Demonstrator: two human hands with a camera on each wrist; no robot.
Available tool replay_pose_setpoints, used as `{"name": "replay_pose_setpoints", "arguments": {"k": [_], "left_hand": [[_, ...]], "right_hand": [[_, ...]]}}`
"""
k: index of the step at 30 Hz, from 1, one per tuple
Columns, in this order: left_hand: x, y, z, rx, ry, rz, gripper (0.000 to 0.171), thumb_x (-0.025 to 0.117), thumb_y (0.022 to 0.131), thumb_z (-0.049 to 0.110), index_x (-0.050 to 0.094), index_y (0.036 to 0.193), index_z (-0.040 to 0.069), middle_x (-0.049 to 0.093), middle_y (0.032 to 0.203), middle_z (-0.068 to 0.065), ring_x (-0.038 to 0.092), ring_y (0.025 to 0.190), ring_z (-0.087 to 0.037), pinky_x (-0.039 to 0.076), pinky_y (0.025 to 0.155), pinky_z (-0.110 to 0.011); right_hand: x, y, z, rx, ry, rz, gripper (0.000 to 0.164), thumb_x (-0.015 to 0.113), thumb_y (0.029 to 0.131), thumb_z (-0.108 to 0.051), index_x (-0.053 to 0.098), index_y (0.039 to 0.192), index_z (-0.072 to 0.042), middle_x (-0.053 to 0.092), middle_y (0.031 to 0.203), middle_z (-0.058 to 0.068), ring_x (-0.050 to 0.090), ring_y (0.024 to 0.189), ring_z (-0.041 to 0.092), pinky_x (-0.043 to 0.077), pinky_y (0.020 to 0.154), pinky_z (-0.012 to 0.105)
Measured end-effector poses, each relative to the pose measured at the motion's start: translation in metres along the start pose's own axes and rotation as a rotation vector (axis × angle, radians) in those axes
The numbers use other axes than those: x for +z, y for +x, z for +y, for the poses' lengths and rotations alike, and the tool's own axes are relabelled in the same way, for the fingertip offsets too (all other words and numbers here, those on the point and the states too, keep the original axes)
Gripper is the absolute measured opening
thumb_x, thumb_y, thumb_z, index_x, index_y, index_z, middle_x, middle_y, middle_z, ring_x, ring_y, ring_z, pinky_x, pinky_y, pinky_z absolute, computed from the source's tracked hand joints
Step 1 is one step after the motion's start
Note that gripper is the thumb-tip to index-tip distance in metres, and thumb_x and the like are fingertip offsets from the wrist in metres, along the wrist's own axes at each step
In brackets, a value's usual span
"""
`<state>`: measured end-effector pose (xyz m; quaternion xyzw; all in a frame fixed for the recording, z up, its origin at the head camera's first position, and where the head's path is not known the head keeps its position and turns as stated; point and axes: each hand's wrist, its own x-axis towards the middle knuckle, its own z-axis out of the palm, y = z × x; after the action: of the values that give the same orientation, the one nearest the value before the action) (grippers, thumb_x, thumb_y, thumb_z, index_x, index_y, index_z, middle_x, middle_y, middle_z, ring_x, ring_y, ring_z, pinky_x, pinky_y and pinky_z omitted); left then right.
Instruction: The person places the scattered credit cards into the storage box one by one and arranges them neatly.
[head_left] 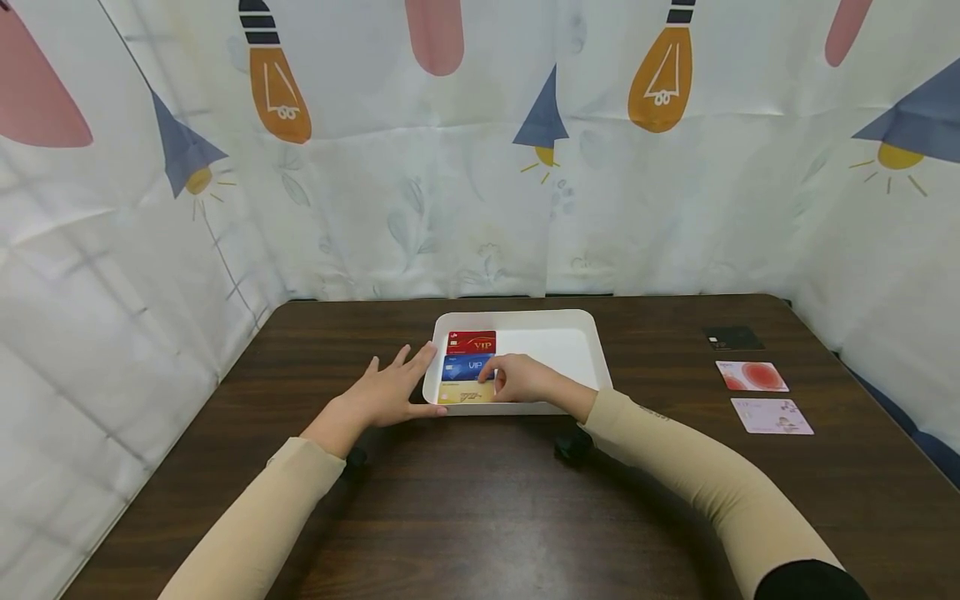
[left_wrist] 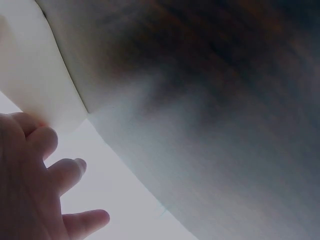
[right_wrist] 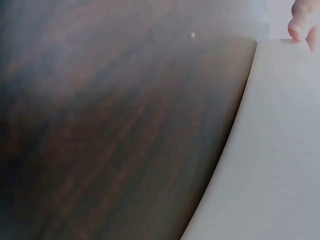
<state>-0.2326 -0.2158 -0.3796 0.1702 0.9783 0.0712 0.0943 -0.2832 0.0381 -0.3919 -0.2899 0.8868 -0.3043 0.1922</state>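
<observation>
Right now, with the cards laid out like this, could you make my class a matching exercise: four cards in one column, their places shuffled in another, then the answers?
Cards
1. Red card
2. Yellow card
3. Black card
4. Lilac card

Places
A. In the tray, nearest the person
B. On the table, nearest the person
C. In the tray, farthest from the person
D. On the table, farthest from the person

Pairs: 1-C, 2-A, 3-D, 4-B

The right hand (head_left: 525, 377) hides one end of the blue card (head_left: 460, 367) (the left wrist view blurs the table (left_wrist: 235, 150)).
</observation>
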Motion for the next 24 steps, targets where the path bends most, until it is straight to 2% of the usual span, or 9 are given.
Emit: {"name": "replay_pose_setpoints", "arguments": {"k": [10, 24], "left_hand": [[0.0008, -0.0002, -0.0012, 0.005, 0.0, 0.003, 0.112, 0.064, 0.087, 0.072, 0.015, 0.165, 0.008, 0.024, 0.167, -0.015, 0.017, 0.153, -0.044, 0.011, 0.114, -0.076], [-0.0008, -0.0016, 0.0006, 0.003, 0.005, 0.001, 0.112, 0.064, 0.087, 0.071, 0.015, 0.165, 0.008, 0.023, 0.167, -0.015, 0.017, 0.153, -0.044, 0.011, 0.114, -0.076]], "right_hand": [[0.0002, -0.0018, -0.003, -0.014, -0.037, 0.008, 0.031, 0.08, 0.087, -0.005, 0.072, 0.117, -0.006, 0.058, 0.076, 0.002, 0.053, 0.07, 0.014, 0.045, 0.058, 0.02], [0.0012, -0.001, -0.0006, -0.01, -0.009, 0.007, 0.032, 0.081, 0.088, -0.005, 0.071, 0.118, -0.006, 0.058, 0.076, 0.002, 0.052, 0.07, 0.013, 0.045, 0.058, 0.019]]}}
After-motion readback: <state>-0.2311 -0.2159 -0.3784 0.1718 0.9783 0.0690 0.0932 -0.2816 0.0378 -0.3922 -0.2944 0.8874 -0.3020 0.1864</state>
